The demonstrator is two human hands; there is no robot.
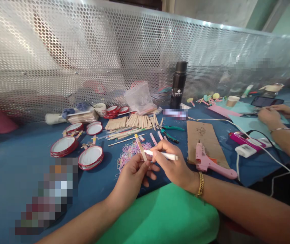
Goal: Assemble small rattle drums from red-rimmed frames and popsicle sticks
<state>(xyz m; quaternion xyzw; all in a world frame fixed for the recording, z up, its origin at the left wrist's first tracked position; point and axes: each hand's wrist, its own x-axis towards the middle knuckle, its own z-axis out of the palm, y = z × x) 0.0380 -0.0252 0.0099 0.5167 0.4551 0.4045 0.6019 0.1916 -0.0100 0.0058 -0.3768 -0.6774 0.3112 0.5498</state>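
Left hand (134, 171) clamps a stick (139, 145), seemingly part-coloured (yellow tip done, lower end plain), while right hand (171, 164) clamps a white pen (165, 155).

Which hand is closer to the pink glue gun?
The right hand. It is to the left of the pink glue gun, holding a white pen. The left hand is farther left, past the right one, holding a flat stick.

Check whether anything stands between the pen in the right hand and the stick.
Nothing visible does: the right hand holds the pen with its tip at the stick, which the left hand grips. Rubber bands lie beyond, not between.
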